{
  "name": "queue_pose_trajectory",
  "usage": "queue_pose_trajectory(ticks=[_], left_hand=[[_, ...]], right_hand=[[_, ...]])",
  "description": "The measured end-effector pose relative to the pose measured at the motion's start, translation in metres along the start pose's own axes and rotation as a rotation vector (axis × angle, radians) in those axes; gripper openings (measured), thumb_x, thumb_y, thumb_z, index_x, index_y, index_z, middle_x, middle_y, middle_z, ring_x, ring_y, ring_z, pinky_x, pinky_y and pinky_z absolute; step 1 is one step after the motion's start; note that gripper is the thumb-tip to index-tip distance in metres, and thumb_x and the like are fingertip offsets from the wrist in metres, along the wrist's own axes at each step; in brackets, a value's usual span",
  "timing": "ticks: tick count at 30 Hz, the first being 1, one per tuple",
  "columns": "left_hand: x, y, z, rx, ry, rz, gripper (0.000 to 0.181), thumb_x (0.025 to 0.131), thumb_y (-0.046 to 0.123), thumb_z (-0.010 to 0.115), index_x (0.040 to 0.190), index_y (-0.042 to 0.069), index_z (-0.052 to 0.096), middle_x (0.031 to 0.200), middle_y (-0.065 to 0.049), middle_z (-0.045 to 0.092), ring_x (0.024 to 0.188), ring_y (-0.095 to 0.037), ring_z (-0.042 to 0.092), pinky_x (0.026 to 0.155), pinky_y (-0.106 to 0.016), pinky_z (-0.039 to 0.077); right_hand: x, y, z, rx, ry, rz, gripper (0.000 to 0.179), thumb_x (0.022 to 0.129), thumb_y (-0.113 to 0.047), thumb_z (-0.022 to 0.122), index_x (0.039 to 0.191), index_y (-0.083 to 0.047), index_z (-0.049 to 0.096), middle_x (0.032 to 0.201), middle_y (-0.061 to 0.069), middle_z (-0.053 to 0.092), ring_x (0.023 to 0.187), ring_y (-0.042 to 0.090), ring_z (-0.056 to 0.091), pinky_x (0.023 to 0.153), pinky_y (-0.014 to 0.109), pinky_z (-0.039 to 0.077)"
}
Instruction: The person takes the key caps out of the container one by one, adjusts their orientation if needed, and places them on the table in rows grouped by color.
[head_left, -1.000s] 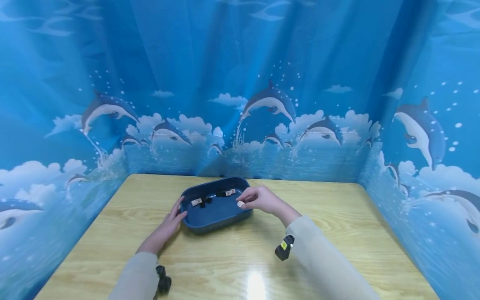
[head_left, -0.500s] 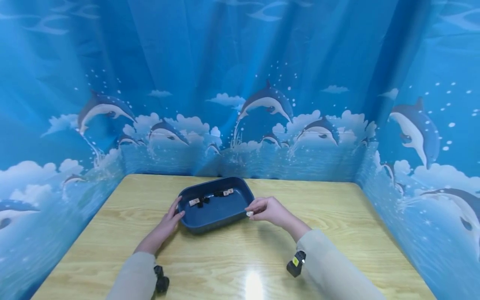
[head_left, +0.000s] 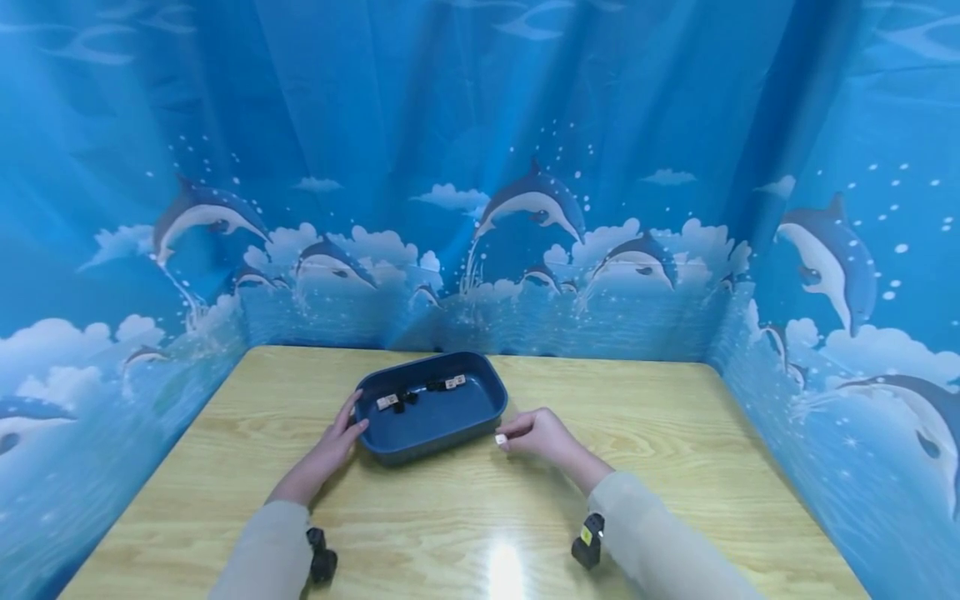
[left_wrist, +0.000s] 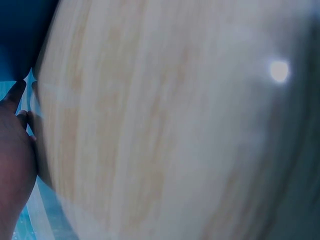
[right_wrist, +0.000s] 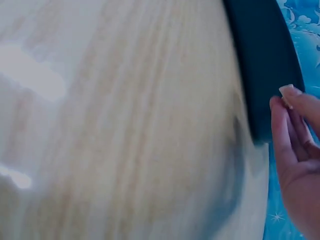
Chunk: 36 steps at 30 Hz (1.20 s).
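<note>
A dark blue plastic tray (head_left: 450,437) with raised walls stands on the table. My left hand (head_left: 333,446) rests against its left end, with fairly straight fingers and the thumb at the rim. Just outside the tray's near right corner, my right hand (head_left: 542,437) pinches a small white cube (head_left: 501,439) between thumb and fingers; the right wrist view shows only a sliver of the cube at the fingertips. Inside the tray lie small white cubes (head_left: 387,402) with dark marks at the left, more white cubes (head_left: 455,382) near the back wall, and several small black pieces (head_left: 412,398).
The light wood-grain table (head_left: 637,417) spreads around the tray, with a bright glare spot near its front. A blue curtain (head_left: 450,208) printed with dolphins hangs behind and along both sides. Each sleeve carries a small black wrist camera (head_left: 588,542).
My right hand, holding the white cube, has moved from over the tray's right end out past the rim and lower, toward me. The left hand stays at the tray's left end.
</note>
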<state>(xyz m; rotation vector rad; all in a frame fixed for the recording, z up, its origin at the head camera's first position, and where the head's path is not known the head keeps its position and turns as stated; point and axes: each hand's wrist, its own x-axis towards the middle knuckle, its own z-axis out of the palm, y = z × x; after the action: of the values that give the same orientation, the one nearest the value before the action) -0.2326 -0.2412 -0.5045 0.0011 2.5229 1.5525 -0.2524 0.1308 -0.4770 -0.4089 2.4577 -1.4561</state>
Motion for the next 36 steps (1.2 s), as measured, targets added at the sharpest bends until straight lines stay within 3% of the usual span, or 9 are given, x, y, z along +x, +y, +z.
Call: queue_pose_trajectory(ticks=[4, 12, 24, 36], left_hand=[[-0.001, 0.001, 0.001, 0.002, 0.006, 0.02, 0.063, 0.105, 0.028, 0.041, 0.158, 0.019, 0.007, 0.153, -0.035, 0.014, 0.14, -0.053, 0.011, 0.11, -0.066, 0.004], [0.001, 0.001, 0.0, 0.0, 0.004, 0.028, 0.063, 0.106, 0.027, 0.041, 0.158, 0.018, 0.006, 0.153, -0.035, 0.014, 0.14, -0.052, 0.013, 0.112, -0.063, 0.005], [-0.002, 0.001, 0.0, -0.038, -0.01, -0.004, 0.064, 0.106, 0.03, 0.04, 0.158, 0.024, 0.003, 0.155, -0.033, 0.01, 0.141, -0.051, 0.008, 0.111, -0.064, 0.002], [-0.003, 0.0, 0.001, -0.048, 0.008, 0.083, 0.066, 0.104, 0.036, 0.042, 0.158, 0.025, 0.006, 0.151, -0.04, 0.009, 0.137, -0.058, 0.01, 0.108, -0.069, 0.005]], right_hand=[[0.0, 0.005, 0.006, 0.005, 0.024, 0.003, 0.02, 0.079, -0.006, 0.08, 0.098, -0.002, 0.076, 0.097, 0.008, 0.074, 0.089, 0.016, 0.067, 0.075, 0.028, 0.055], [-0.002, 0.01, 0.016, -0.084, 0.037, -0.037, 0.015, 0.077, -0.007, 0.082, 0.09, -0.004, 0.078, 0.088, 0.004, 0.073, 0.082, 0.014, 0.066, 0.073, 0.028, 0.055], [-0.008, 0.017, 0.022, -0.138, 0.047, 0.006, 0.013, 0.076, -0.011, 0.083, 0.086, -0.006, 0.078, 0.083, 0.001, 0.072, 0.077, 0.01, 0.063, 0.072, 0.029, 0.053], [-0.008, 0.015, 0.022, -0.121, 0.052, 0.022, 0.016, 0.075, -0.009, 0.083, 0.088, -0.004, 0.077, 0.085, 0.002, 0.072, 0.076, 0.01, 0.062, 0.07, 0.029, 0.053]])
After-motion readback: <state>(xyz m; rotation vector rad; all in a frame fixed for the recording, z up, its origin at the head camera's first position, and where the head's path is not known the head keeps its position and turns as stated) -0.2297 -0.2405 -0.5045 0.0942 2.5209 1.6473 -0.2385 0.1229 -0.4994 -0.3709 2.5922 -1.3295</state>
